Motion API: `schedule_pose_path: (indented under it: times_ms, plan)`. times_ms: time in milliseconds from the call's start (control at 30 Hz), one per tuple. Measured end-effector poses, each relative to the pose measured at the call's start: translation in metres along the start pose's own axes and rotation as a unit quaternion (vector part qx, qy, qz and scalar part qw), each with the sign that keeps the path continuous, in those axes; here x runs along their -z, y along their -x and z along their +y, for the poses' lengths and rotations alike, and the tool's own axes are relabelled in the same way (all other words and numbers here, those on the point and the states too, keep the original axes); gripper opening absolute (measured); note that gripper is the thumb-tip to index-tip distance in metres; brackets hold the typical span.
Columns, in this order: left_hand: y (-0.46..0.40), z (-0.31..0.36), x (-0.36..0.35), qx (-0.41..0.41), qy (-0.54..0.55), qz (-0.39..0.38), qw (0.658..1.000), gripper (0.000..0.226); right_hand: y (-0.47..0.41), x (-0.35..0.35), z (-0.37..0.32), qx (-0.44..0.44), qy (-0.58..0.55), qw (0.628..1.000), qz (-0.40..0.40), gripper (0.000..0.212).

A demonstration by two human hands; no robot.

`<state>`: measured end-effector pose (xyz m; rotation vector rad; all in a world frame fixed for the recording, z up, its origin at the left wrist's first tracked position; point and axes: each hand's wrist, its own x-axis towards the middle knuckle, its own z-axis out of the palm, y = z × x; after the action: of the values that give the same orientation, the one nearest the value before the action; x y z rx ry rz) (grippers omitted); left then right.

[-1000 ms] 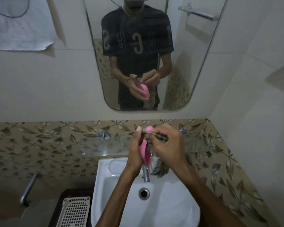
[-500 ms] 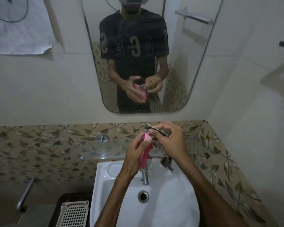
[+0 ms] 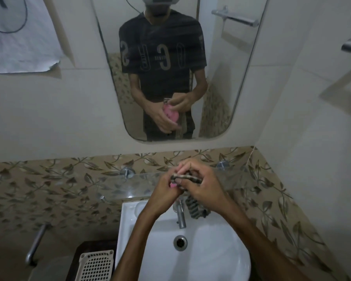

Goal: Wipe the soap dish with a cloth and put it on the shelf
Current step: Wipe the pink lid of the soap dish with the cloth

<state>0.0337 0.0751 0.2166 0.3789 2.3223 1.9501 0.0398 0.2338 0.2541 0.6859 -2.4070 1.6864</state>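
- Head view: left hand (image 3: 164, 194) grips the pink soap dish (image 3: 173, 185), mostly hidden behind the fingers; only a small pink edge shows directly.
- Right hand (image 3: 204, 185) pinches a dark patterned cloth (image 3: 185, 177) against the dish; the cloth's loose end hangs below the hand.
- Both hands are held above the tap (image 3: 180, 214) and white washbasin (image 3: 221, 258), just in front of the glass shelf (image 3: 130, 183).
- Mirror (image 3: 241, 88) reflection shows the dish's pink face cupped in one hand.
- White perforated basket (image 3: 95, 266) sits left of the basin.
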Motion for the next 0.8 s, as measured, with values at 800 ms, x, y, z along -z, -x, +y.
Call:
schedule_pose_path:
  times_ms: [800]
  plan:
    - [0.004, -0.006, -0.016, -0.109, -0.102, 0.129, 0.980, 0.016, 0.008, -0.004, -0.009, 0.014, 0.039, 0.990, 0.134, 0.007]
